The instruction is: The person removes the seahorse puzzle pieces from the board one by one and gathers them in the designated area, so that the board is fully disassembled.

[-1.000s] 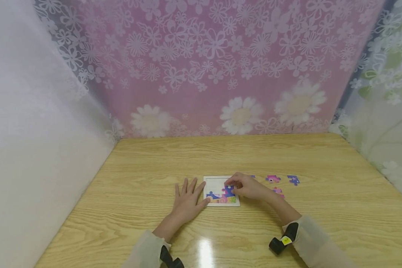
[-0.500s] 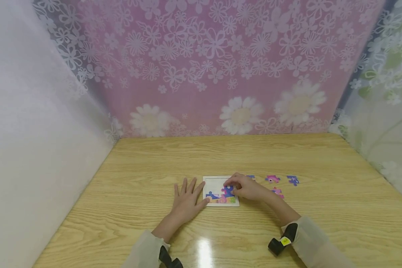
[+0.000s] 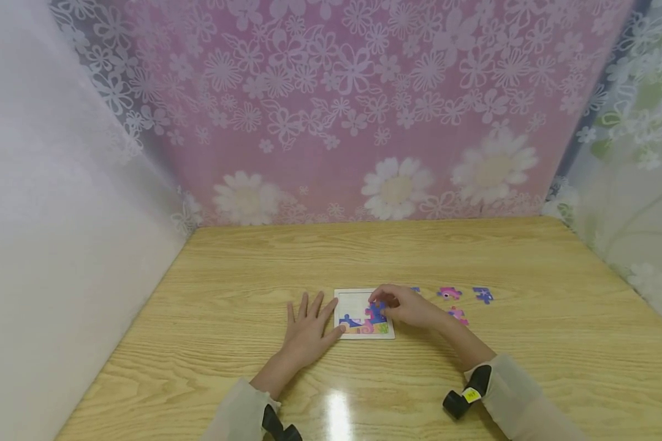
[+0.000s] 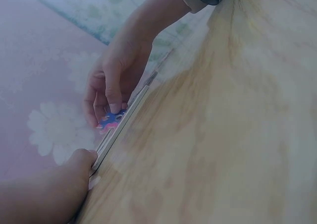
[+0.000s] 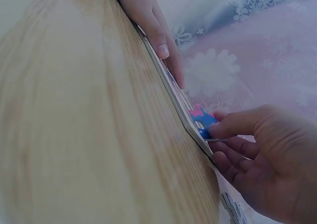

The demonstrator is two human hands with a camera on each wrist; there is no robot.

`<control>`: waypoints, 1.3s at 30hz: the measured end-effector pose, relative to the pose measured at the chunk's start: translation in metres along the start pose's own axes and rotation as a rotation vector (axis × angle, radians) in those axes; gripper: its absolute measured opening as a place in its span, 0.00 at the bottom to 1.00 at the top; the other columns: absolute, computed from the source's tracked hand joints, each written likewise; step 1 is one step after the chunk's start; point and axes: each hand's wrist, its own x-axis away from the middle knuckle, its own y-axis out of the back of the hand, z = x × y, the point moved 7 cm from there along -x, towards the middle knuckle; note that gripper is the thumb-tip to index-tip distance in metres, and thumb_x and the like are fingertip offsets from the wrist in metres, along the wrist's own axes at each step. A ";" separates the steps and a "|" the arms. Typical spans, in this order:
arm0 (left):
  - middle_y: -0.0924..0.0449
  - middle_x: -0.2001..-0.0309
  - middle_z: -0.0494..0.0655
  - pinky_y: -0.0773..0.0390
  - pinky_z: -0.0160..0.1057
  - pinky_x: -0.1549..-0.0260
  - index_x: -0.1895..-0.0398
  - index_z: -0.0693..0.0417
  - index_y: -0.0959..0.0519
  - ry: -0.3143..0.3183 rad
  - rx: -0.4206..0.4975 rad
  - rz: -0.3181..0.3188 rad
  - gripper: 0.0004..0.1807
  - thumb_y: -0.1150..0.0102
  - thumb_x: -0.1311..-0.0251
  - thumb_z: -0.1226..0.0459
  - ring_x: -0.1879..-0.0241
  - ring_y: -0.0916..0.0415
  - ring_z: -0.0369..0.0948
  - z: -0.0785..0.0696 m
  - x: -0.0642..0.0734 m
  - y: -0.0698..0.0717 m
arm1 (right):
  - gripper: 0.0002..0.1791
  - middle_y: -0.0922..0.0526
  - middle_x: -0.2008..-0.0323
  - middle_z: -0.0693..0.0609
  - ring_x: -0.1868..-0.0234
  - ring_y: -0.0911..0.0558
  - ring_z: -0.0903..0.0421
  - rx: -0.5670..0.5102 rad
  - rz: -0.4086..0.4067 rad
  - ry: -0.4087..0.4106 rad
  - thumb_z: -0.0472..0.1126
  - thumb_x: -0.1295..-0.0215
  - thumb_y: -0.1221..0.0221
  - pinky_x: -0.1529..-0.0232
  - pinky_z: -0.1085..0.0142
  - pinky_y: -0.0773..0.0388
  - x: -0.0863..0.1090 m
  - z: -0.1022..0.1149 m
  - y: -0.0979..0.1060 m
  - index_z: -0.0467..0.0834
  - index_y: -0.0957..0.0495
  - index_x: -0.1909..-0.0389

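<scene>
In the head view, a white-bordered puzzle tray (image 3: 364, 336) lies on the table, with several colourful pieces along its near side. My left hand (image 3: 306, 338) rests with spread fingers at the tray's left edge, thumb and index fingertip touching the border. Over the tray's right part, my right hand (image 3: 410, 306) pinches a blue and pink puzzle piece (image 3: 377, 311) between thumb and fingers. Both wrist views show this puzzle piece (image 4: 112, 119) tilted up at the tray's surface; from the right wrist, the thumb presses on the puzzle piece's blue part (image 5: 203, 123).
Loose puzzle pieces lie right of the tray: a pink one with an eye (image 3: 449, 294), a blue one (image 3: 482, 295), and a pink one (image 3: 458, 315) partly behind my right forearm. Another blue piece (image 3: 415, 289) shows just beyond my right hand. Patterned curtains (image 3: 364, 122) stand behind the table.
The blue and pink piece has tipped and shifted slightly in my right fingers, which have moved only a little. My left hand has stayed at the tray's edge.
</scene>
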 end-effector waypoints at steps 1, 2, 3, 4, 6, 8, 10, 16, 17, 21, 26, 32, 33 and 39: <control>0.53 0.30 0.55 0.69 0.64 0.43 0.30 0.42 0.44 0.000 -0.003 0.000 0.37 0.67 0.38 0.36 0.33 0.66 0.59 0.000 0.000 0.000 | 0.15 0.24 0.57 0.49 0.57 0.26 0.50 -0.004 -0.003 -0.003 0.26 0.42 0.46 0.57 0.57 0.29 0.000 0.000 0.000 0.41 0.24 0.55; 0.53 0.30 0.55 0.69 0.64 0.43 0.30 0.42 0.44 0.001 -0.005 0.000 0.37 0.68 0.38 0.36 0.33 0.66 0.59 0.001 0.000 -0.001 | 0.14 0.24 0.58 0.49 0.58 0.26 0.51 -0.005 -0.004 -0.007 0.27 0.41 0.45 0.58 0.58 0.29 0.000 -0.001 0.001 0.41 0.24 0.55; 0.53 0.30 0.54 0.69 0.64 0.43 0.30 0.42 0.44 0.002 -0.007 0.001 0.37 0.68 0.38 0.35 0.33 0.66 0.59 0.001 -0.001 -0.002 | 0.14 0.23 0.59 0.49 0.59 0.26 0.51 -0.004 -0.006 -0.010 0.27 0.41 0.45 0.59 0.59 0.28 0.000 -0.001 0.001 0.41 0.24 0.55; 0.53 0.30 0.54 0.69 0.64 0.43 0.30 0.42 0.45 0.002 -0.009 0.001 0.37 0.68 0.38 0.35 0.33 0.66 0.59 0.001 -0.001 -0.002 | 0.14 0.23 0.59 0.49 0.60 0.26 0.51 0.000 -0.008 -0.014 0.28 0.41 0.45 0.60 0.60 0.28 0.000 -0.001 0.001 0.41 0.24 0.54; 0.53 0.30 0.54 0.69 0.64 0.43 0.30 0.41 0.45 0.002 -0.008 -0.001 0.38 0.69 0.38 0.35 0.33 0.66 0.59 0.002 -0.001 -0.002 | 0.13 0.24 0.60 0.47 0.62 0.26 0.50 0.002 -0.009 -0.021 0.27 0.40 0.45 0.62 0.61 0.28 0.000 0.000 0.001 0.39 0.25 0.54; 0.54 0.30 0.54 0.70 0.64 0.43 0.29 0.41 0.45 0.002 -0.009 0.001 0.38 0.69 0.38 0.35 0.33 0.67 0.59 0.002 -0.001 -0.003 | 0.13 0.24 0.61 0.45 0.62 0.26 0.48 0.004 -0.011 -0.026 0.26 0.40 0.46 0.62 0.60 0.28 0.001 0.004 0.001 0.38 0.25 0.54; 0.54 0.30 0.54 0.70 0.64 0.43 0.29 0.41 0.45 0.001 -0.009 0.001 0.38 0.69 0.38 0.35 0.33 0.67 0.59 0.002 -0.001 -0.003 | 0.13 0.24 0.61 0.43 0.62 0.26 0.46 -0.002 -0.010 -0.028 0.25 0.40 0.46 0.62 0.60 0.28 0.003 0.012 0.002 0.36 0.25 0.55; 0.53 0.30 0.55 0.69 0.64 0.43 0.30 0.42 0.44 -0.001 -0.003 -0.003 0.37 0.67 0.38 0.36 0.33 0.66 0.59 0.001 -0.001 -0.002 | 0.12 0.25 0.61 0.41 0.60 0.26 0.45 -0.020 -0.008 -0.045 0.25 0.41 0.47 0.60 0.58 0.29 0.007 0.032 0.006 0.34 0.25 0.55; 0.53 0.30 0.55 0.69 0.64 0.43 0.30 0.42 0.44 -0.002 -0.002 -0.004 0.37 0.67 0.38 0.36 0.33 0.66 0.59 0.000 -0.001 -0.001 | 0.12 0.25 0.60 0.41 0.60 0.26 0.45 -0.022 -0.008 -0.047 0.25 0.40 0.47 0.59 0.58 0.29 0.007 0.033 0.006 0.34 0.25 0.55; 0.52 0.30 0.55 0.68 0.64 0.43 0.30 0.42 0.44 -0.001 -0.009 -0.005 0.37 0.68 0.38 0.36 0.33 0.66 0.59 0.000 -0.001 -0.001 | 0.12 0.26 0.61 0.40 0.61 0.26 0.46 -0.033 -0.012 -0.045 0.25 0.40 0.47 0.60 0.58 0.29 0.008 0.034 0.007 0.34 0.25 0.56; 0.53 0.30 0.54 0.69 0.64 0.42 0.30 0.41 0.44 0.003 -0.011 -0.005 0.37 0.69 0.38 0.35 0.32 0.66 0.58 0.001 -0.001 -0.002 | 0.12 0.26 0.61 0.40 0.62 0.26 0.46 -0.038 -0.014 -0.047 0.25 0.40 0.47 0.62 0.59 0.28 0.008 0.033 0.007 0.34 0.25 0.56; 0.53 0.30 0.53 0.69 0.64 0.42 0.29 0.41 0.45 0.008 -0.005 -0.002 0.37 0.69 0.38 0.35 0.32 0.67 0.57 0.001 -0.002 -0.002 | 0.12 0.26 0.61 0.40 0.62 0.26 0.46 -0.046 -0.013 -0.055 0.25 0.40 0.47 0.63 0.61 0.28 0.008 0.032 0.008 0.34 0.25 0.55; 0.53 0.30 0.53 0.69 0.64 0.42 0.29 0.41 0.45 0.007 -0.003 -0.002 0.37 0.69 0.38 0.35 0.32 0.67 0.57 0.001 -0.002 -0.003 | 0.12 0.26 0.61 0.40 0.62 0.26 0.46 -0.048 -0.013 -0.056 0.25 0.40 0.47 0.63 0.61 0.28 0.008 0.031 0.008 0.34 0.25 0.55; 0.53 0.30 0.53 0.70 0.64 0.42 0.30 0.41 0.45 0.010 0.001 -0.001 0.37 0.68 0.38 0.35 0.32 0.67 0.57 0.001 -0.001 -0.002 | 0.12 0.25 0.62 0.45 0.64 0.26 0.50 -0.034 -0.028 -0.054 0.26 0.40 0.45 0.65 0.62 0.28 0.001 0.000 0.006 0.38 0.25 0.55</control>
